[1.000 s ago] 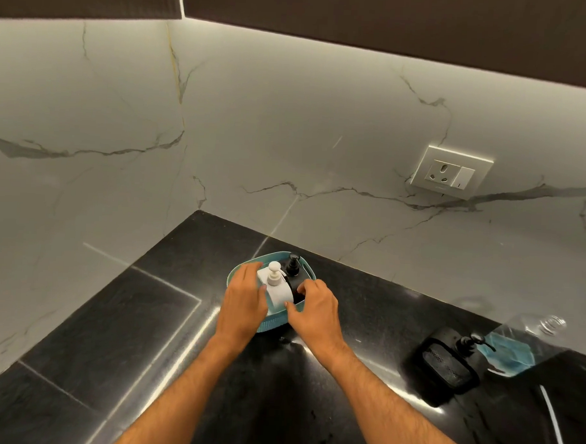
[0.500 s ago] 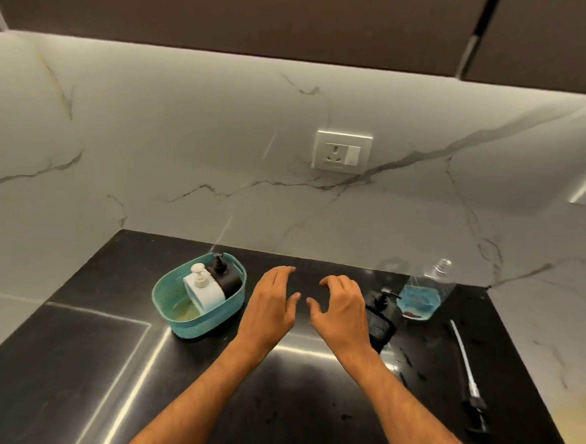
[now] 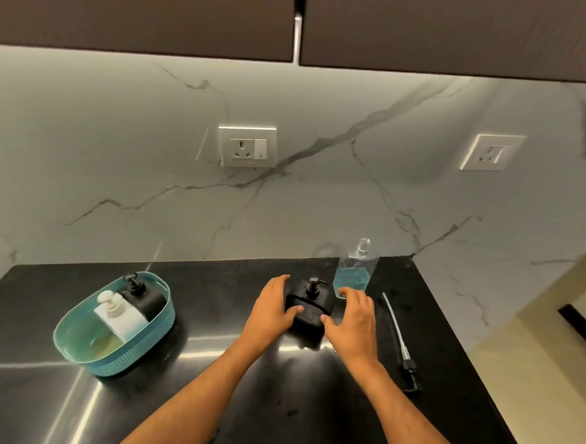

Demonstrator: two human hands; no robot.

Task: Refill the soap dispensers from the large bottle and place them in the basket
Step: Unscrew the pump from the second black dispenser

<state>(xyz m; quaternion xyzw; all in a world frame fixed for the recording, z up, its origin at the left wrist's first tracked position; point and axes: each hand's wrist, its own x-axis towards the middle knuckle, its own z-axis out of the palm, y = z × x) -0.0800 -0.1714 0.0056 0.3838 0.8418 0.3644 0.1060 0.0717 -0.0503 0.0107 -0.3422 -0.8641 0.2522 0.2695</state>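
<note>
Flanking the black dispenser (image 3: 309, 310) on the bench (image 3: 277, 405), both hands were seen; left hand (image 3: 271, 310) fingers were spread, thumb laid on its front; right hand (image 3: 354, 320) fingers were apart, thumb at its side; a firm grip could not be confirmed; two dispensers, one white (image 3: 119, 316) and one black (image 3: 144, 296), were already stood in the basket (image 3: 78, 350); the large bottle (image 3: 355, 270) was left uncapped behind, little blue soap remaining; its pump tube (image 3: 399, 342) was laid aside; only basket placement was judged left.
</note>
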